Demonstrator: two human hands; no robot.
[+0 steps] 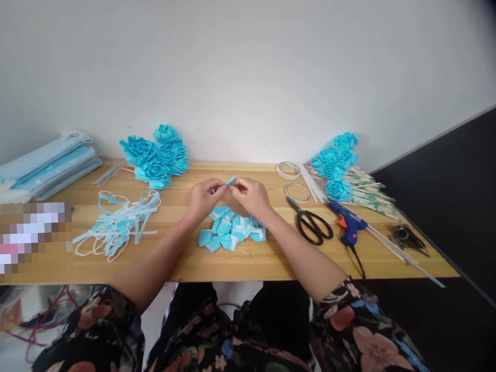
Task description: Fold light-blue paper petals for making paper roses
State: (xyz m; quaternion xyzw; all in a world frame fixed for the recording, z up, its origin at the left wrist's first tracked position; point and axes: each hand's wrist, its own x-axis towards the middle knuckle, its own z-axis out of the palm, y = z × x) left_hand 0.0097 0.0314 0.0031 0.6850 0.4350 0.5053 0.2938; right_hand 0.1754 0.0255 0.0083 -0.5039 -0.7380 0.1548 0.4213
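Observation:
My left hand [203, 198] and my right hand [251, 194] meet above the wooden table [250, 262], fingers pinched together on a small blue folded piece [230, 180]. Both hands are closed on it. Just below them lies a pile of folded blue pieces [230, 232] with white tape tabs.
Blue paper roses [155, 155] lie at the back left, more roses on sticks [337, 164] at the right. Cut mask strips and ear loops [117, 223] lie left, a stack of face masks [44, 167] far left. Scissors [312, 224], glue gun [349, 224] and tape rolls [288, 169] lie right.

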